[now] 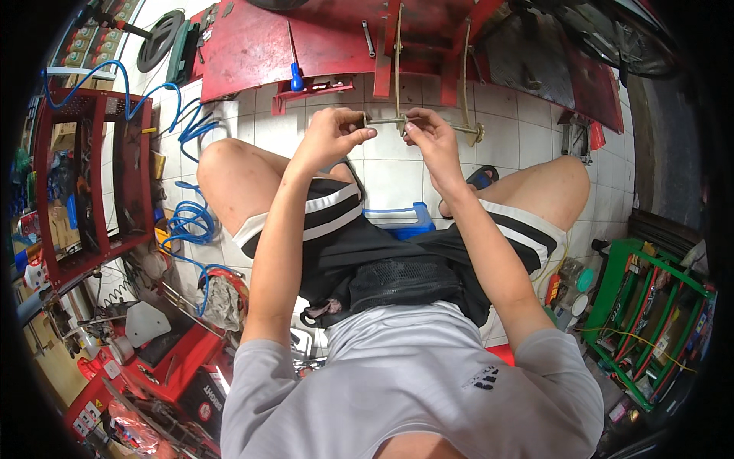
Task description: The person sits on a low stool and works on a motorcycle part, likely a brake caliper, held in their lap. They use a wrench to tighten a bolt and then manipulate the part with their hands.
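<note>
Between the knees, in front of the black shorts (405, 256), a blue plastic piece (417, 229) sits on the tiled floor. Beyond it, the hands hold up a thin metal bar (384, 120), lying crosswise above the tiles. The left hand (334, 136) is half curled at the bar's left end; whether it grips, I cannot tell. The right hand (432, 139) pinches the bar near its middle, beside a long rod (398, 73). Farther off, a screwdriver (296, 75) and a wrench (368, 38) lie on the red surface (245, 57).
</note>
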A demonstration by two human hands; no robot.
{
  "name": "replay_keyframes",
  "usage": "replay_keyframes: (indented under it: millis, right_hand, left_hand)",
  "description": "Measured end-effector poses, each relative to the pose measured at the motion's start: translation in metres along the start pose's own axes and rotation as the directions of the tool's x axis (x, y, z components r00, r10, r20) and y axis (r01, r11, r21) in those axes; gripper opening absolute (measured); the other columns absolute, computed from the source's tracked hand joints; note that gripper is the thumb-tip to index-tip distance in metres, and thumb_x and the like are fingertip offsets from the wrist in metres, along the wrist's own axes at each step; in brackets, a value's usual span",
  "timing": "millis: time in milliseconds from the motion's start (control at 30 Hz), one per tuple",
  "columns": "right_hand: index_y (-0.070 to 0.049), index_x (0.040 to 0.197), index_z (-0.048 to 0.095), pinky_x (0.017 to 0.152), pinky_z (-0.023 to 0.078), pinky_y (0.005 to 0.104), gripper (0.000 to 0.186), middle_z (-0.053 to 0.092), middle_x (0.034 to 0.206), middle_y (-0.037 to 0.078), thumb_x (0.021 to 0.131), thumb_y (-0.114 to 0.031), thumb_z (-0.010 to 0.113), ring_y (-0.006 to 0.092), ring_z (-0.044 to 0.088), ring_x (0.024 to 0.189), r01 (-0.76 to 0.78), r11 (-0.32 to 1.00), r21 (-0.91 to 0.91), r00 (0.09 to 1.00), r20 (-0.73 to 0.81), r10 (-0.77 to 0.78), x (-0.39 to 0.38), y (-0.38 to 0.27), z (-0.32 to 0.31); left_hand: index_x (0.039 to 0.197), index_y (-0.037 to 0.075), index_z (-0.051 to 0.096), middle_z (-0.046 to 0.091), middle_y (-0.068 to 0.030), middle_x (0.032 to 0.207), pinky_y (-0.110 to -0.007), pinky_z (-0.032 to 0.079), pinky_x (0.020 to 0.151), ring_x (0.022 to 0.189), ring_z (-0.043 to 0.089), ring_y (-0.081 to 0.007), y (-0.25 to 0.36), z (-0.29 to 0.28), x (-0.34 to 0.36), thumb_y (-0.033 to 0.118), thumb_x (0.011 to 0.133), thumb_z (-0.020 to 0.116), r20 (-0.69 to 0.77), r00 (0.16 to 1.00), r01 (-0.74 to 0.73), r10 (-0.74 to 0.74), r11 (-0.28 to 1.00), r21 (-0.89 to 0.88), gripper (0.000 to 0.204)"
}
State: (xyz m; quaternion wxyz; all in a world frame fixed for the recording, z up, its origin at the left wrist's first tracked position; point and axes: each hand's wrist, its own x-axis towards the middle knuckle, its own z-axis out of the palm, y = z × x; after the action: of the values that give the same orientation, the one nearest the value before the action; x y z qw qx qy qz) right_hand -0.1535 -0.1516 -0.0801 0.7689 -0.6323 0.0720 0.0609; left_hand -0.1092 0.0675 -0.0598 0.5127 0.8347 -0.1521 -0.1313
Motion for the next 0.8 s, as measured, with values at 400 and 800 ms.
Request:
replay_keyframes:
  millis: [400, 800]
  right_hand:
    - [-0.005, 0.098, 0.069, 0.056, 0.042, 0.0351, 0.018, 0.063, 0.075, 0.01, 0.08, -0.01, 0.072, 0.0213, 0.052, 0.057, 0.406, 0.608, -0.682, 0.895, 0.165, -0.414, 0.01, -0.029, 0.012]
    - [-0.001, 0.091, 0.068, 0.055, 0.045, 0.0321, 0.014, 0.063, 0.075, 0.011, 0.078, -0.002, 0.071, 0.0201, 0.057, 0.056, 0.348, 0.743, -0.572, 0.926, 0.086, -0.368, 0.011, -0.024, 0.018]
  left_hand:
    - [0.107, -0.006, 0.067, 0.065, -0.0133, 0.085, -0.03, 0.051, 0.064, 0.067, 0.062, -0.0176, 0.026, -0.011, 0.005, 0.012, 0.077, 0.077, 0.039, 0.998, -0.062, 0.057, 0.988, 0.139, 0.036]
    - [0.093, -0.005, 0.07, 0.07, -0.0171, 0.088, -0.033, 0.051, 0.061, 0.068, 0.065, -0.0272, 0.03, 0.001, 0.026, 0.011, 0.082, 0.07, 0.122, 0.989, -0.098, 0.087, 0.992, 0.084, 0.019]
